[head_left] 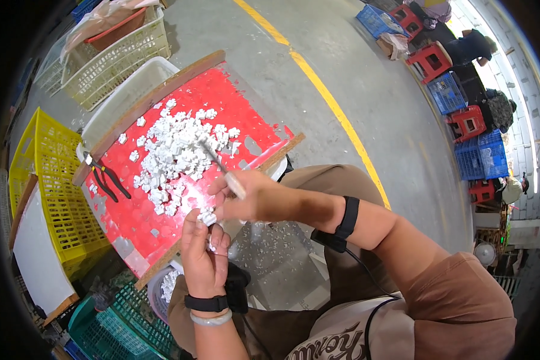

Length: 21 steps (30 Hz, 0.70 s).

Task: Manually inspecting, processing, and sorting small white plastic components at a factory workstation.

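Note:
My left hand [203,249] is closed, fingertips upward, on a small white flower-shaped piece [207,216]. A second white bit [211,245] shows lower down among its fingers. My right hand [252,195] comes in beside it, its fingers near the same piece. Gripped in the right hand is a knife [236,185] with a pale handle and a thin dark blade, slightly blurred, pointing away over the board. A heap of similar white pieces [174,144] covers the middle of a red board [123,225] with worn paint and wooden edge strips.
Black-handled pliers [107,176] lie at the board's left. A yellow crate [72,186], a cream basket [117,60] and a green basket [135,321] stand around it. White scraps [276,258] litter the floor by my legs. Red stools [429,62] and blue crates line the far right, with people there.

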Motion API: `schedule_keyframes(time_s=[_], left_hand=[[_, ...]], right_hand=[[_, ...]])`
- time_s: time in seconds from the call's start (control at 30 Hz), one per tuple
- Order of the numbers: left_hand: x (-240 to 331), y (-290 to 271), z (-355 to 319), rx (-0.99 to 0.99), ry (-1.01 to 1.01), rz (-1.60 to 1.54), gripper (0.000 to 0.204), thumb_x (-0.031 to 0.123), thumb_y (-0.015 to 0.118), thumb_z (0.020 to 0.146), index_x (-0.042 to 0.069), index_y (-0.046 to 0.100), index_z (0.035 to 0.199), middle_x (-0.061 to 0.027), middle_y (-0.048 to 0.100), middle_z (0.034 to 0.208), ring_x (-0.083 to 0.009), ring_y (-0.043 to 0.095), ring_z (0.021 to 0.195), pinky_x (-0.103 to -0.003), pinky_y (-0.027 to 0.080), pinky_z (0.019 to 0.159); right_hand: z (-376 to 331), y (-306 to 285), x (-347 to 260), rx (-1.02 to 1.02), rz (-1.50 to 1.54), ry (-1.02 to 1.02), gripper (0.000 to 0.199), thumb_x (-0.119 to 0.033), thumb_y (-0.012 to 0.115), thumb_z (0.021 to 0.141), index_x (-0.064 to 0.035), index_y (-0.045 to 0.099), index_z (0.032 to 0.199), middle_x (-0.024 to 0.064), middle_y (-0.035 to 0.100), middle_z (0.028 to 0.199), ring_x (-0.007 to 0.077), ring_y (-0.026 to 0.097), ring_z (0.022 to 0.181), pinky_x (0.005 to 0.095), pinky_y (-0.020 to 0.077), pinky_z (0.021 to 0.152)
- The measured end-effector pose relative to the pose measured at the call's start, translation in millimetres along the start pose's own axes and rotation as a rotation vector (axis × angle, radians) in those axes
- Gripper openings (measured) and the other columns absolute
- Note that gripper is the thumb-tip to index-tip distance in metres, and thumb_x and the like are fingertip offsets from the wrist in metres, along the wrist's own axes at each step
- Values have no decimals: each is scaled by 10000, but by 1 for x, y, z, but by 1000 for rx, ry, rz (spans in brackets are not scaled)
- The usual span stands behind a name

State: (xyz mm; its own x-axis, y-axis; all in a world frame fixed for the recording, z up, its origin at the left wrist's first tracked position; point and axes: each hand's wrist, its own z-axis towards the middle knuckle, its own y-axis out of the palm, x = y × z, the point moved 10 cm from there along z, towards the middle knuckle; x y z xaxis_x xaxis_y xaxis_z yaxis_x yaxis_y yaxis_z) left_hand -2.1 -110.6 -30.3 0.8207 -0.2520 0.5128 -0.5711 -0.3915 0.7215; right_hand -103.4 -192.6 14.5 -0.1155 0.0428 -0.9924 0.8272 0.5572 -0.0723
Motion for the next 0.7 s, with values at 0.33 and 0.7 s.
schedule_keyframes(time_s=[0.33, 0.7], left_hand=[[-2, -31, -3, 191, -33, -52, 230, 175, 501, 945, -12, 557, 1066, -121, 635, 985, -122, 591, 775, -238, 525, 698], [-3, -29, -2, 171, -23, -46, 207, 165, 521, 937, -15, 568, 1028, -103, 622, 958, -137, 616, 823, -250, 555, 751]], right_hand=[[-10, -13, -18, -116, 271, 331, 665, -527, 244, 962, 16, 626, 923, 85, 603, 709, 149, 553, 552, 254, 457, 499], [-25, -2, -50, -217, -46, -103, 167, -95, 581, 901, -10, 617, 1040, 66, 636, 851, 105, 609, 739, 247, 503, 650]])
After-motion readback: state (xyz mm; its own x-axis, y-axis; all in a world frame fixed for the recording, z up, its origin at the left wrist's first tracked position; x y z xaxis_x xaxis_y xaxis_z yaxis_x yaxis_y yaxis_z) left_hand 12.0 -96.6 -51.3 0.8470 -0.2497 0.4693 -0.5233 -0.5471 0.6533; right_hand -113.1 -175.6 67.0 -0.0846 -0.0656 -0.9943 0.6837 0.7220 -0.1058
